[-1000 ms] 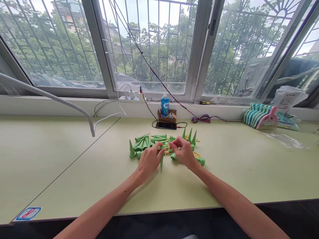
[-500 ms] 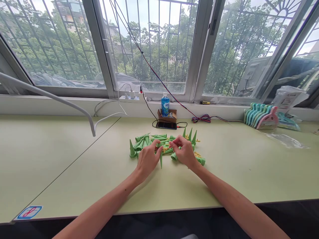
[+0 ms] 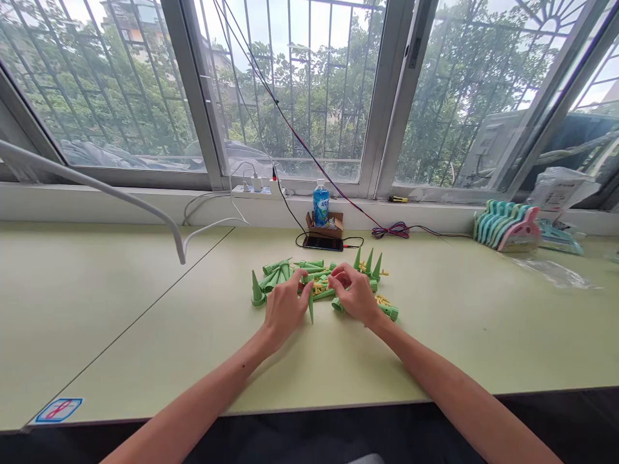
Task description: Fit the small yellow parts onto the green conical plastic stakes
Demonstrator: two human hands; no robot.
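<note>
A green plastic spike [image 3: 311,308] points downward from the thumb and fingers of my left hand [image 3: 284,308], which is closed on its upper end. To its right, my right hand [image 3: 355,293] has its thumb and fingertips pinched together. Whatever lies between those fingertips is too small or hidden to name. Both hands are over a heap of green spikes [image 3: 278,277] and small yellow branched pieces [image 3: 319,287]. Several spikes [image 3: 369,263] stand upright behind my right hand, and another upright spike [image 3: 256,290] is left of the heap. A green tubular piece [image 3: 389,312] lies beside my right wrist.
Behind the heap, a phone [image 3: 323,243] with a cable lies before a blue bottle [image 3: 320,205] in a cardboard box [image 3: 334,222]. Small hangers [image 3: 507,225] and a plastic bag [image 3: 556,272] are at the right. A thick white cable [image 3: 145,201] arches over the left of the table [image 3: 145,361].
The spike in my left hand has shifted slightly up and to the left. My right hand stays pinched in nearly the same place.
</note>
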